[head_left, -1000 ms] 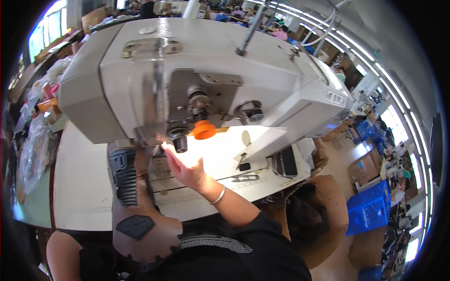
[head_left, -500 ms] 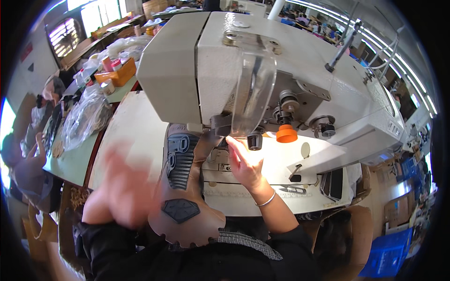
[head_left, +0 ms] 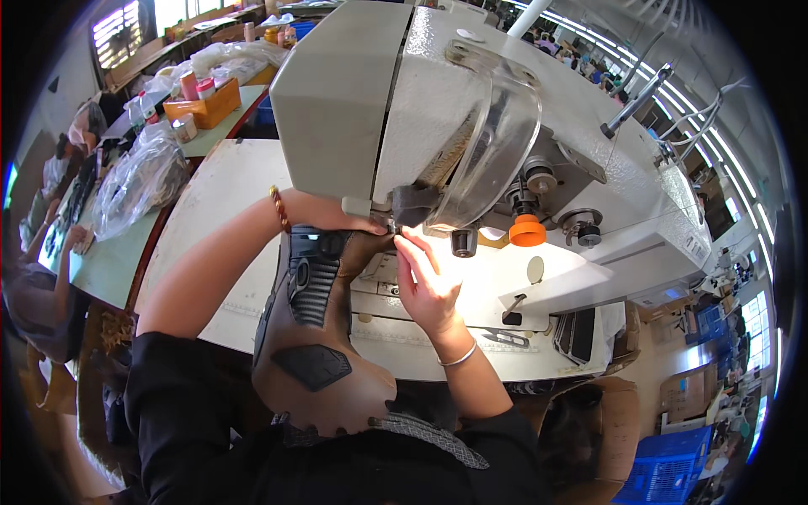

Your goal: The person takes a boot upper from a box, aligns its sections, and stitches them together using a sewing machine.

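A brown boot upper [head_left: 337, 370] with dark ribbed and moulded patches lies over the front edge of the sewing machine's table and down onto my lap. Its narrow top end reaches in under the head of the white sewing machine [head_left: 337, 109]. My left hand [head_left: 341, 216] comes round the far side of the upper, its thumb at that end beside the needle area; the machine head partly covers the fingers. From the right, my right hand [head_left: 429, 290] pinches the same edge between thumb and fingertips, closed on it. The stitching point itself is hard to make out.
On the white table [head_left: 210, 244] lie small snips [head_left: 507, 338] and a dark stack of flat pieces [head_left: 576, 338]. Cardboard boxes [head_left: 619, 429] and a blue crate [head_left: 669, 467] stand at right. A green side table [head_left: 105, 273] holds plastic bags; another person sits there.
My left hand, blurred above the table's left side before, has moved forward to the upper's edge beside the needle. My right hand stays at that edge. The view has shifted slightly.
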Demonstrator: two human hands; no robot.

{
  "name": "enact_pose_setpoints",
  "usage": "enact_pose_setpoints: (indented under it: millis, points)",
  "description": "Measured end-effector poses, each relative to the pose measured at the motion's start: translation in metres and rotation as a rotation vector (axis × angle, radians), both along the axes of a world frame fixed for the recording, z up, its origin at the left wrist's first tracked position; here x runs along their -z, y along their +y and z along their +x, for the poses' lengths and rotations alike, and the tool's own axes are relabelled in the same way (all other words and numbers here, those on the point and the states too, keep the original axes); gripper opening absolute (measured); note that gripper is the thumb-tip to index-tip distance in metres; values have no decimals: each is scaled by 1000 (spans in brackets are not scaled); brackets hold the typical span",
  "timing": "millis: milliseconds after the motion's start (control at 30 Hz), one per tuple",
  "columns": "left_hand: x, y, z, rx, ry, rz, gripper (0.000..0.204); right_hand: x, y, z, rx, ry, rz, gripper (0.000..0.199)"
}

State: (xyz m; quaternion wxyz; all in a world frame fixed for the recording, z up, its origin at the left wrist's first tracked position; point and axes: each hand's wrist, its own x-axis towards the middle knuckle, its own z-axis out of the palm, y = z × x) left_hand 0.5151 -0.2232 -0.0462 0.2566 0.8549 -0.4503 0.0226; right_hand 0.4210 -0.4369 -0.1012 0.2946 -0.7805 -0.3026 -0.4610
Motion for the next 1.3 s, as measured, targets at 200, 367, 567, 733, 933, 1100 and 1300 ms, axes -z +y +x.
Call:
enact_pose_setpoints:
  millis: [200, 367, 567, 733, 933, 1100, 1300]
  points:
    - [-15, -7, 5, 265, 200, -232, 30, 4, -3, 2, -24, -6, 7, 23]
    - [-20, -5, 0, 215, 320, -320, 28, 3, -1, -1, -9, 31, -2, 26]
    - [-18, -4, -12, 149, 480, -399, 27, 2, -4, 1, -28, 47, 4, 26]
    - [-5, -9, -21, 0, 701, -450, 26, 2, -10, -8, -14, 85, -15, 24]
    - [2, -14, -22, -160, 921, -466, 32, 4, -9, -11, 37, 99, -42, 22]
    - [-3, -14, -24, -119, 818, -433, 23, 5, -10, -9, 40, 66, -43, 22]
    - [-5, -7, -28, 21, 771, -540, 28, 2, -8, -5, 17, 12, -28, 23]
